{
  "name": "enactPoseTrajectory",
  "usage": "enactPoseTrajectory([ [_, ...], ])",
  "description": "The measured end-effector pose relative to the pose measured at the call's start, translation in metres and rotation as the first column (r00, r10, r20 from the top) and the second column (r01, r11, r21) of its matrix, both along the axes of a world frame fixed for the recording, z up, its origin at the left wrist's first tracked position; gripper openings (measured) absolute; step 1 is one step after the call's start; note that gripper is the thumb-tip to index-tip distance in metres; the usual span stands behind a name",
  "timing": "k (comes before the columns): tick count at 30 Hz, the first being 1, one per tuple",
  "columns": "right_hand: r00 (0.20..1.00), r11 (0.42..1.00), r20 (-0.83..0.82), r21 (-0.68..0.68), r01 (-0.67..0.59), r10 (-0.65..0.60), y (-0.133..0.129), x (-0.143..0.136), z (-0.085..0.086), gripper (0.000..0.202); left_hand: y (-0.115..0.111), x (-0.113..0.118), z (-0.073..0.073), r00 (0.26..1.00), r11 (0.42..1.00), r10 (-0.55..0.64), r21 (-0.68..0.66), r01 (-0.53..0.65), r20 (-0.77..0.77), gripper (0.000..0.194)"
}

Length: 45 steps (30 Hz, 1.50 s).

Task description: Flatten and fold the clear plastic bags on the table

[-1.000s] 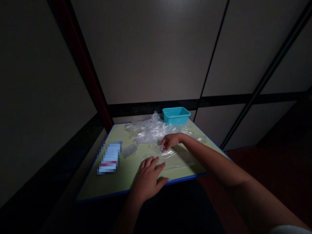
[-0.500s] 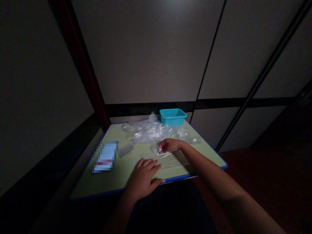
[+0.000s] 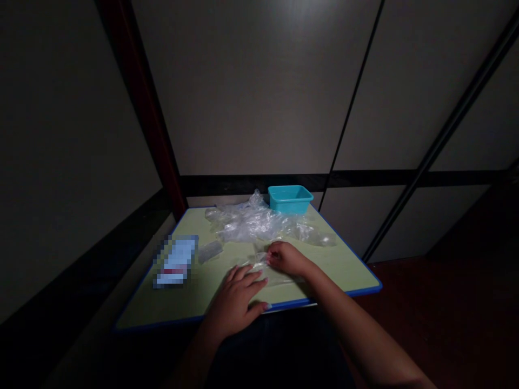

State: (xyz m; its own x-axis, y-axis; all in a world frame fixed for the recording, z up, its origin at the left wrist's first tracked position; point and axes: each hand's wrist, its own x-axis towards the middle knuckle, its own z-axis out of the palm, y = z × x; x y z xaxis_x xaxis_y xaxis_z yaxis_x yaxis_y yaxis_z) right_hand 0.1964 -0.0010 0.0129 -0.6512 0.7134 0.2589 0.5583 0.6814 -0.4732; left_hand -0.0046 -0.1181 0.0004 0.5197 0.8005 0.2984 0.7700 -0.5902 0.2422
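The left hand lies flat with fingers spread, pinning a clear plastic sheet to the near counter so it stays put. The right hand pinches its far edge. Farther off lie a crumpled plastic pile and a teal tub.

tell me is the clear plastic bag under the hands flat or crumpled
Mostly flat: the plastic bag lies spread on the table, pressed by the left hand.
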Motion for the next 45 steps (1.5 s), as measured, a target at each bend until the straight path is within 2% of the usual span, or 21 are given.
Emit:
enactPoseTrajectory([
  [5, 0.999, 0.985, 0.053, 0.17, 0.002, -0.011, -0.023, 0.002, 0.001, 0.005, -0.001, 0.002, 0.003, 1.0, 1.0, -0.006, 0.011, 0.006, 0.013, 0.047],
  [13, 0.996, 0.955, 0.085, 0.296, -0.007, -0.019, -0.04, 0.004, -0.007, 0.008, -0.002, 0.003, 0.004, 1.0, 1.0, 0.011, 0.012, -0.012, 0.012, 0.047],
  [16, 0.997, 0.952, 0.076, 0.308, 0.001, -0.026, -0.042, 0.003, -0.01, 0.007, -0.002, 0.003, 0.003, 1.0, 1.0, 0.023, -0.005, -0.023, 0.002, 0.047],
  [21, 0.988, 0.944, 0.093, 0.318, 0.088, -0.124, -0.044, 0.002, -0.009, 0.017, -0.002, 0.002, 0.001, 1.0, 1.0, 0.013, 0.007, -0.013, -0.002, 0.048],
  [25, 0.982, 0.945, 0.107, 0.305, 0.117, -0.157, -0.042, 0.0, -0.009, 0.019, -0.001, 0.001, -0.002, 1.0, 1.0, 0.013, 0.012, -0.013, 0.009, 0.047],
  [35, 0.984, 0.939, 0.091, 0.326, 0.115, -0.152, -0.04, -0.003, -0.011, 0.014, -0.008, -0.005, 0.002, 0.994, 0.993, 0.002, 0.115, -0.015, 0.113, 0.032],
  [39, 0.987, 0.938, 0.08, 0.33, 0.104, -0.137, -0.038, -0.002, -0.012, 0.011, -0.01, -0.016, 0.003, 0.995, 0.995, 0.02, 0.097, -0.029, 0.094, 0.029],
  [45, 0.987, 0.926, 0.087, 0.365, 0.096, -0.137, -0.036, -0.005, -0.01, 0.007, -0.01, -0.028, -0.005, 0.998, 1.0, -0.01, 0.023, 0.008, 0.064, 0.03],
])
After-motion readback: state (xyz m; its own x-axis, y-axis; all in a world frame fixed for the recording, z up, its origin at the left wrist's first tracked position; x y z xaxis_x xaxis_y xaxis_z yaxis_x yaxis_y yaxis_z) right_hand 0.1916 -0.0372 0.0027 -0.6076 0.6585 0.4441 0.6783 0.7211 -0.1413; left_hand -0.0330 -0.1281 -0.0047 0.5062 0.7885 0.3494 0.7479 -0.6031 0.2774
